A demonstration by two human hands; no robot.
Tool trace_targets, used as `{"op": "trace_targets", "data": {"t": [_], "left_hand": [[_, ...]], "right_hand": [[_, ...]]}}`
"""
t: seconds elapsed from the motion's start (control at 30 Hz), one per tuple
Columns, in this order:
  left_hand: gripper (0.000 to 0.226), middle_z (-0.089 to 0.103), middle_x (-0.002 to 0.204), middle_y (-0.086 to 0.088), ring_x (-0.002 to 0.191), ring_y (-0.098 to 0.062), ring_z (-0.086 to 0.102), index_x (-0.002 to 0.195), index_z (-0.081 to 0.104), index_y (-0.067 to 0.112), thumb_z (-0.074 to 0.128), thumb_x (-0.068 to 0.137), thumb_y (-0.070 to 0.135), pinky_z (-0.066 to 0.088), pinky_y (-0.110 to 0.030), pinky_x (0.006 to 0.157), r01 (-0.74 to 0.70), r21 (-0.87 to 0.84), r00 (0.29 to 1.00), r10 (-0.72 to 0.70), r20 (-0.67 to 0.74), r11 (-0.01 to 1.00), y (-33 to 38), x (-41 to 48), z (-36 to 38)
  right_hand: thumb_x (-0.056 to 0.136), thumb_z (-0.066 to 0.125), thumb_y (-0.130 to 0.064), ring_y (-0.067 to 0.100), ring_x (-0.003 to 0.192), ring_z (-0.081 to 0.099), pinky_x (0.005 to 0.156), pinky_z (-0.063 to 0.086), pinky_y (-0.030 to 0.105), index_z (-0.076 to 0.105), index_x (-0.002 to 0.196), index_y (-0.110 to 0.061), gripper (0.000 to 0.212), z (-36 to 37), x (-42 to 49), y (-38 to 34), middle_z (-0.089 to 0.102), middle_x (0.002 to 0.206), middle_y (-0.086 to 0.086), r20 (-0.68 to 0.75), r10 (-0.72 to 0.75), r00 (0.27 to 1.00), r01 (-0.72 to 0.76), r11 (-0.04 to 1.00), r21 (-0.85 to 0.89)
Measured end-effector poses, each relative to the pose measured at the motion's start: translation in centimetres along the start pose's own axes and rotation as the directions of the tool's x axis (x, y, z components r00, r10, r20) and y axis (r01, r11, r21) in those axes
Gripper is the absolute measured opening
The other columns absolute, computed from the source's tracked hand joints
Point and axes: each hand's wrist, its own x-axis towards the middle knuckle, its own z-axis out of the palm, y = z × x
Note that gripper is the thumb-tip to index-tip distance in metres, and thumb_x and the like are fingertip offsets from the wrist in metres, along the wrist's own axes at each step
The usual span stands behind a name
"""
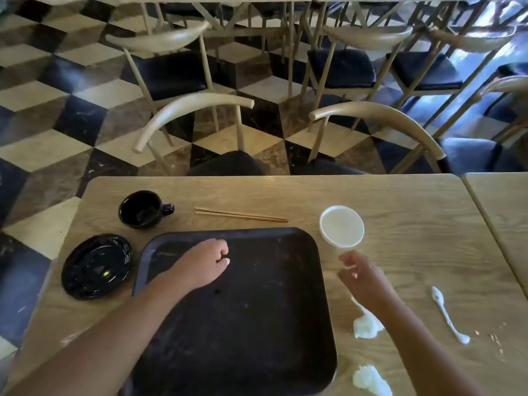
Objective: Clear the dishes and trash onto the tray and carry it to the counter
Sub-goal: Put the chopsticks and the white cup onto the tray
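So far the dark tray (257,324) holds nothing but the left hand (204,264), which rests on it as a closed fist, gripping nothing visible. Just beyond the right hand (361,277), whose fingers are spread and empty, stands the white paper cup (342,226), almost touched. Beneath that wrist lies a crumpled napkin (367,327); the plastic spoon (448,315) is further right. Left of the fist sit the black saucer (97,267) and black cup (145,208), chopsticks (241,214) ahead. A hasty, glancing reach could tip the light cup.

Dark square tray (257,310), empty; black cup (141,209) and black plate (96,266) to its left; chopsticks (241,215) beyond; white cup (341,226), spoon (448,314), crumpled napkins (366,325) to its right.
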Motion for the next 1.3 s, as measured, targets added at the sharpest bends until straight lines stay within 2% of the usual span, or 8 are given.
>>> {"op": "trace_targets", "data": {"t": [0.1, 0.23, 0.37, 0.47, 0.6, 0.9, 1.07, 1.3], "left_hand": [[0.027, 0.06, 0.111, 0.008, 0.098, -0.014, 0.059, 0.119, 0.057, 0.024, 0.054, 0.095, 0.036, 0.045, -0.03, 0.079, -0.018, 0.031, 1.0, 0.018, -0.001, 0.999, -0.2, 3.9, -0.6], [0.032, 0.06, 0.123, 0.004, 0.109, -0.016, 0.061, 0.123, 0.059, 0.022, 0.06, 0.093, 0.034, 0.043, -0.026, 0.081, -0.092, 0.081, 0.993, 0.097, -0.06, 0.992, 0.0, 8.7, -1.2], [0.038, 0.06, 0.124, 0.0, 0.113, -0.019, 0.057, 0.125, 0.06, 0.019, 0.067, 0.089, 0.029, 0.048, -0.033, 0.096, -0.16, 0.136, 0.98, 0.174, -0.095, 0.978, 0.1, 12.6, -1.6], [0.041, 0.06, 0.124, 0.001, 0.112, -0.02, 0.056, 0.126, 0.059, 0.02, 0.068, 0.088, 0.032, 0.048, -0.034, 0.096, -0.192, 0.226, 0.974, 0.214, -0.074, 0.955, -0.3, 14.6, -1.5], [0.042, 0.059, 0.121, 0.003, 0.11, -0.019, 0.055, 0.124, 0.06, 0.024, 0.069, 0.086, 0.036, 0.046, -0.034, 0.093, -0.232, 0.328, 0.965, 0.258, -0.039, 0.916, -0.9, 15.8, -0.7], [0.027, 0.054, 0.112, 0.002, 0.099, -0.017, 0.054, 0.113, 0.062, 0.022, 0.069, 0.087, 0.023, 0.044, -0.028, 0.081, -0.301, 0.35, 0.944, 0.328, -0.021, 0.887, -1.5, 16.3, 0.2], [0.017, 0.059, 0.107, 0.004, 0.092, -0.014, 0.054, 0.106, 0.06, 0.022, 0.065, 0.091, 0.02, 0.047, -0.025, 0.08, -0.325, 0.332, 0.94, 0.342, 0.01, 0.886, -1.4, 16.7, -0.2], [0.009, 0.057, 0.097, 0.002, 0.082, -0.014, 0.054, 0.102, 0.058, 0.018, 0.054, 0.094, 0.016, 0.05, -0.029, 0.074, -0.39, 0.43, 0.915, 0.395, 0.083, 0.814, -1.2, 17.0, -0.4]], "right_hand": [[0.086, 0.066, -0.021, 0.026, 0.099, 0.06, 0.083, 0.048, 0.037, 0.055, 0.123, -0.019, 0.038, -0.8, 3.0, -0.3, 0.057, 0.118, 0.005, -0.023, -0.018, 1.0, 0.015, 0.991, -0.136], [0.085, 0.07, -0.029, 0.035, 0.114, 0.054, 0.094, 0.047, 0.042, 0.047, 0.134, -0.015, 0.056, -1.6, 6.4, -0.9, 0.048, 0.134, 0.014, -0.052, -0.019, 0.998, 0.005, 0.97, -0.243], [0.082, 0.069, -0.045, 0.035, 0.13, 0.041, 0.102, 0.044, 0.048, 0.033, 0.143, -0.021, 0.075, -1.9, 9.3, -1.0, 0.037, 0.145, 0.012, -0.043, -0.001, 0.999, -0.014, 0.937, -0.349], [0.075, 0.071, -0.056, 0.034, 0.14, 0.027, 0.106, 0.039, 0.055, 0.02, 0.148, -0.03, 0.093, -1.6, 10.7, -1.2, 0.023, 0.154, 0.008, -0.024, 0.013, 1.0, -0.022, 0.901, -0.434], [0.07, 0.072, -0.062, 0.033, 0.146, 0.011, 0.106, 0.035, 0.061, 0.01, 0.15, -0.036, 0.105, -1.2, 11.8, -1.3, 0.01, 0.159, 0.004, 0.015, 0.038, 0.999, -0.026, 0.866, -0.5], [0.069, 0.078, -0.053, 0.038, 0.146, 0.011, 0.102, 0.044, 0.061, 0.003, 0.152, -0.038, 0.113, -0.9, 13.0, -1.9, 0.006, 0.16, 0.006, 0.068, 0.044, 0.997, -0.003, 0.86, -0.51], [0.069, 0.08, -0.05, 0.042, 0.144, 0.014, 0.101, 0.043, 0.063, 0.005, 0.151, -0.041, 0.111, -0.5, 13.6, -2.1, 0.005, 0.159, 0.009, 0.079, 0.07, 0.994, -0.017, 0.845, -0.534], [0.065, 0.081, -0.05, 0.041, 0.139, 0.018, 0.097, 0.042, 0.065, 0.01, 0.147, -0.045, 0.108, 0.0, 13.8, -2.4, 0.009, 0.155, 0.007, 0.047, 0.082, 0.996, -0.044, 0.844, -0.535]]}}
